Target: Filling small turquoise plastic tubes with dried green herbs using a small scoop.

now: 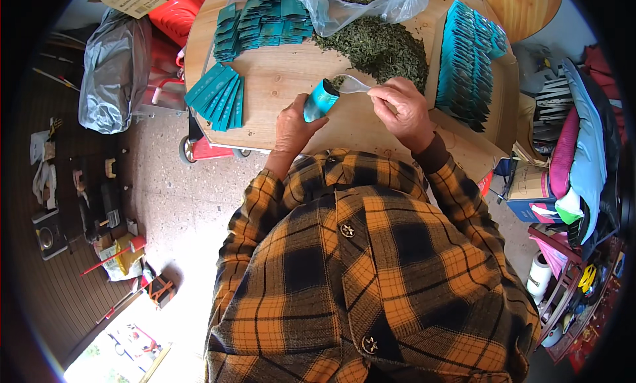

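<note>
My left hand (296, 126) is closed around a small teal packet (320, 102), its open mouth tilted up to the right. In my right hand (401, 107) is a clear plastic spoon (354, 85), pinched by the handle. The spoon's bowl, with some dark dried leaf in it, is at the packet's mouth. Beyond both hands lies a heap of dried green leaves (387, 55) on the wooden table (275, 75). Left of my left hand, several flat teal packets (222, 97) are fanned out near the table's edge.
Stacks of teal packets (262, 25) lie at the far left of the table. A clear plastic bag (331, 15) with more leaves is behind the heap. To the right, a cardboard box (509, 91) holds rows of filled-looking teal packets (465, 68). A grey plastic-covered object (116, 71) stands left.
</note>
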